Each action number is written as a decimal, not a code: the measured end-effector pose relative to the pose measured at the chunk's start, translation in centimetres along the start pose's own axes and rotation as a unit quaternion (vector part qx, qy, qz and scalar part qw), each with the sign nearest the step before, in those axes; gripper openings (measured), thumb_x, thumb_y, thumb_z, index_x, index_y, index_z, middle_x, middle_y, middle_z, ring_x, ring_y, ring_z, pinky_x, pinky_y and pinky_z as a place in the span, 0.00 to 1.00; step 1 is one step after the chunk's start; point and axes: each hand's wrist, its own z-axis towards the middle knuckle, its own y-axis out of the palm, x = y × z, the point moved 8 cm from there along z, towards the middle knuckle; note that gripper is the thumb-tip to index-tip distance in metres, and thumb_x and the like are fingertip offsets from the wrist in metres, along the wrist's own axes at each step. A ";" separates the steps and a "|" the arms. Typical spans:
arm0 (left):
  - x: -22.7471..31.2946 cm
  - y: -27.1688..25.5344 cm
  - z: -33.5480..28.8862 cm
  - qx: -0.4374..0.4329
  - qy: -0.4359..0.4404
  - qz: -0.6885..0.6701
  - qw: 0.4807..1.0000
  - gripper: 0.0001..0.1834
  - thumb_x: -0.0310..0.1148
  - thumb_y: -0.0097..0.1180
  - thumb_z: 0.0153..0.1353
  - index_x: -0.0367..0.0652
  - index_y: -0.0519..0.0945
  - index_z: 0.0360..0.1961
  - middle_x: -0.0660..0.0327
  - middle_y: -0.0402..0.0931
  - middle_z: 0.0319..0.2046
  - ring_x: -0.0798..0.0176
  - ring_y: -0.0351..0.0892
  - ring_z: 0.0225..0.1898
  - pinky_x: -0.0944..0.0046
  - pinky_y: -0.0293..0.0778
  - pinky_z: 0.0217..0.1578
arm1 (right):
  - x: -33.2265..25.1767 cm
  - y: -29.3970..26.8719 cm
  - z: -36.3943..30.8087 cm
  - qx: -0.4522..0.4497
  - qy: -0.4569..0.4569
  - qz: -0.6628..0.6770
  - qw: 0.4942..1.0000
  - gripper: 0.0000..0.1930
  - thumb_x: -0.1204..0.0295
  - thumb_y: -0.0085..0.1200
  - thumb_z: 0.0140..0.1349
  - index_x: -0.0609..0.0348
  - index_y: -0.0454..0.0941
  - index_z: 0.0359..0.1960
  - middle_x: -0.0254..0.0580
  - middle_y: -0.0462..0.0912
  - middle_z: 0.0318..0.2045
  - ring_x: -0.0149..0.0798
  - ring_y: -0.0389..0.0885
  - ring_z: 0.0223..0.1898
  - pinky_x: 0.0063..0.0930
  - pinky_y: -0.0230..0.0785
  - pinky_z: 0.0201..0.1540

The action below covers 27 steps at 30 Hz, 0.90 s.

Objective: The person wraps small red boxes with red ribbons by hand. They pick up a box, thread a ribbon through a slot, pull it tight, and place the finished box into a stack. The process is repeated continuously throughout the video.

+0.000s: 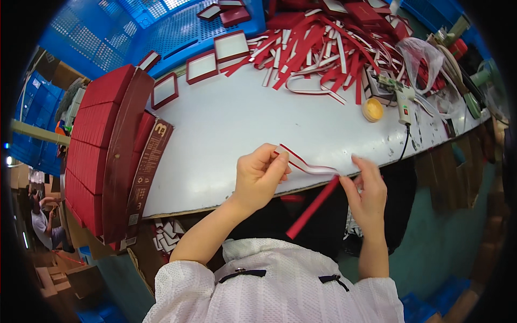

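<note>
A pale worktable (231,129) runs across the scene, with blue plastic crates (161,27) at the far side and a stack of flat red box sleeves (102,145) on its left end. A heap of loose red-and-white strips (318,48) covers the far right of the table, and small red trays with white insides (202,67) lie near the crates. A small round yellow tub (372,109) and a glue gun (403,102) sit to the right.

At the near edge, the left hand (258,177) pinches one end of a red-and-white strip (309,167) between thumb and forefinger, the other fingers curled in. The right hand (369,191) pinches the strip at its bend with the fingertips pressed together, and the red tail hangs down off the table edge toward the lap.

To fold it well, it seems best to keep the strip taut between both pinches, line the edges up squarely at the crease, and press the bend firmly against the tabletop. A loose grip could likely let the crease wander.
</note>
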 end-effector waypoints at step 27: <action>-3.1 -9.2 -3.0 0.210 0.044 -0.335 0.918 0.07 0.30 0.41 0.55 0.40 0.70 0.30 0.57 0.74 0.28 0.60 0.76 0.28 0.65 0.75 0.28 | 27.1 -1.0 -8.2 0.237 0.243 0.755 0.561 0.13 0.81 0.37 0.53 0.77 0.62 0.40 0.48 0.74 0.31 0.32 0.75 0.30 0.19 0.72 0.31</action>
